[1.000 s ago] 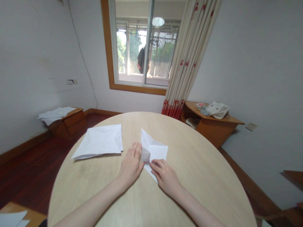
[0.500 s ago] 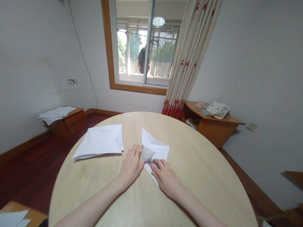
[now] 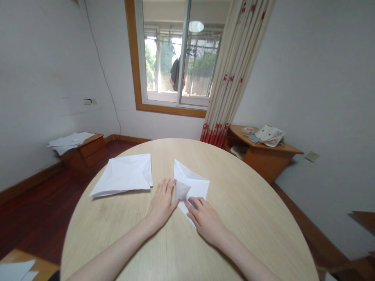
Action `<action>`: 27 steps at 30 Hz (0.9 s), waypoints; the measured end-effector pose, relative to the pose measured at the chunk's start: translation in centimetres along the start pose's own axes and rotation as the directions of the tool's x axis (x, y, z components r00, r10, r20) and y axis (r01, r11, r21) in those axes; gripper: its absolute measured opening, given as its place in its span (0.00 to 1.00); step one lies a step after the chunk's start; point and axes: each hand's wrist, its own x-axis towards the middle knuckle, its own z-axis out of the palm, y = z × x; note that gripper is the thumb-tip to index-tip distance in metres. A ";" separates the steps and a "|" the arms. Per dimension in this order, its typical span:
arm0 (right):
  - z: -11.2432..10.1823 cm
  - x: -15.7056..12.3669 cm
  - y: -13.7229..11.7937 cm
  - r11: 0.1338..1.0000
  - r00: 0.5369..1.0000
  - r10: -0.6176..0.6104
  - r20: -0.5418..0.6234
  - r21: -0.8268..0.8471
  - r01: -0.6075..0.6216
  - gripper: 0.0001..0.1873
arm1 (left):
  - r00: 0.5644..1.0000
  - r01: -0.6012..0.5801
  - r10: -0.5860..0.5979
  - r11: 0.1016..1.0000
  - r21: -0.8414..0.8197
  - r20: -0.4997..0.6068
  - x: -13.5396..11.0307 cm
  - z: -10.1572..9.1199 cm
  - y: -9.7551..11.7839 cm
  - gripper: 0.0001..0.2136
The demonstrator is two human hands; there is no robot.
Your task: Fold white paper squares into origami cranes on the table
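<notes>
A partly folded sheet of white paper [image 3: 197,187] lies on the round wooden table in front of me, with a triangular flap turned in at its left side. My left hand [image 3: 162,203] rests along the paper's left edge, fingers stretched out and the thumb touching the lower part of the flap. On the paper's lower right my right hand [image 3: 205,218] presses down, its fingers slightly bent and apart. It covers part of the lower folds. Neither hand lifts the sheet off the table.
A stack of folded white paper [image 3: 124,173] lies on the left of the round table [image 3: 240,195]. Beyond stand a small drawer cabinet [image 3: 90,150] with papers on it and a corner desk [image 3: 263,160] holding a cloth bag [image 3: 271,135]. A curtain [image 3: 231,74] hangs by the window.
The paper has shifted very slightly to the left, and its folded flap with it. Both hands stay almost where they were.
</notes>
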 end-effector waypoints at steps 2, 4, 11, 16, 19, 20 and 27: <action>-0.3 0.0 0.0 1.000 1.000 -0.013 0.009 -0.014 0.013 0.16 | 1.000 -0.004 0.004 1.000 0.021 0.003 0.1 0.0 -0.1 0.29; -0.6 -0.1 0.0 0.999 0.999 -0.040 0.008 -0.017 0.040 0.14 | 1.000 -0.013 0.012 0.999 0.042 0.007 0.2 0.0 -0.2 0.30; -0.3 0.0 0.2 0.988 0.988 -0.140 0.062 -0.057 0.143 0.27 | 0.999 -0.039 0.037 0.997 0.069 0.025 0.4 -0.1 -0.4 0.29; 0.1 0.3 0.4 0.984 0.985 -0.151 0.083 -0.081 0.158 0.33 | 0.998 -0.049 0.046 0.995 0.083 0.037 0.4 -0.3 -0.3 0.29; 0.1 0.4 0.5 0.984 0.985 -0.148 0.084 -0.084 0.155 0.35 | 0.998 -0.061 0.059 0.994 0.093 0.028 0.4 -0.2 -0.2 0.28; 0.1 0.4 0.5 0.985 0.986 -0.146 0.084 -0.082 0.153 0.35 | 0.998 -0.066 0.064 0.993 0.097 0.024 0.4 -0.2 -0.2 0.27; -0.7 -0.1 0.6 0.984 0.983 -0.136 0.125 -0.097 0.149 0.32 | 0.999 -0.050 0.047 0.992 0.118 0.023 0.4 -0.3 0.2 0.28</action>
